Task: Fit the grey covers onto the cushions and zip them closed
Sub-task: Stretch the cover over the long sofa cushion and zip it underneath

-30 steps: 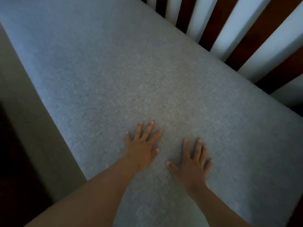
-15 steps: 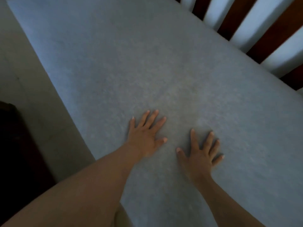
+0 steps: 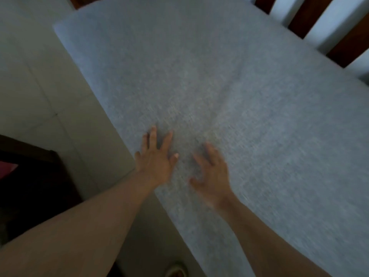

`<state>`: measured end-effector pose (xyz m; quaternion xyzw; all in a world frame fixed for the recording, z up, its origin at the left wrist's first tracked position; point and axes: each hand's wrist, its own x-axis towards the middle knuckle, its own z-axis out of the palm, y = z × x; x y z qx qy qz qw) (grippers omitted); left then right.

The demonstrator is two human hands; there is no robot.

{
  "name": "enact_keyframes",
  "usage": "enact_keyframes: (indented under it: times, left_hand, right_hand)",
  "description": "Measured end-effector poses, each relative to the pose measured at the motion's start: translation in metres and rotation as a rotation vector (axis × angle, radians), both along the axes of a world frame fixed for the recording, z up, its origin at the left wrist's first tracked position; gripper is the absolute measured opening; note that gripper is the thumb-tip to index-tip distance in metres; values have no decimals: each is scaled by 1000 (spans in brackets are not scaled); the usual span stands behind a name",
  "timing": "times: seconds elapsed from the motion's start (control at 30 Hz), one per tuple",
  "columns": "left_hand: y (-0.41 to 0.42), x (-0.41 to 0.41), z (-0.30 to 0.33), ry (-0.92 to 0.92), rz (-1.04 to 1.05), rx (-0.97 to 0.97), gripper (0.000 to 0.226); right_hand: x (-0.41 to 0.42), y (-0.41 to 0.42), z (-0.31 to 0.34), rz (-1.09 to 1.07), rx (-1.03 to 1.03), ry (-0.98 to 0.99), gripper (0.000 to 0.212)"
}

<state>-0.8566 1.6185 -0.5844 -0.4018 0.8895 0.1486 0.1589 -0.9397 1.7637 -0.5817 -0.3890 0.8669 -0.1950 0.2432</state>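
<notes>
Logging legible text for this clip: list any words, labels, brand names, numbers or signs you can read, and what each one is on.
None. No readable text shows in this view.
The grey cover is plain woven fabric with no tag or print in sight.
The left hand and the blurred right hand hide only a small patch of it.
The wooden slats and floor tiles carry no markings.
</notes>
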Motion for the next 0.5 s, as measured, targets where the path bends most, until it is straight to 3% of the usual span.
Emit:
enact_keyframes:
  times: [0.03, 0.1, 0.2, 0.37, 0.5]
  left_hand:
    - [-7, -5, 3, 0, -14, -2, 69]
    - [-18, -16, 6, 6, -85, 14, 70]
    - [-32, -30, 7, -42, -233, 86, 72]
    - [-75, -40, 5, -141, -199, 101, 80]
    - [-107, -47, 0, -162, -160, 107, 74]
  right_hand:
    - [-11, -2, 2, -121, -30, 49, 77]
    - [-35, -4, 4, -331, 113, 61, 81]
    - [-60, -17, 3, -432, 324, 4, 83]
    - [-64, -75, -4, -158, 365, 17, 86]
    - [-52, -123, -2, 80, 339, 25, 90]
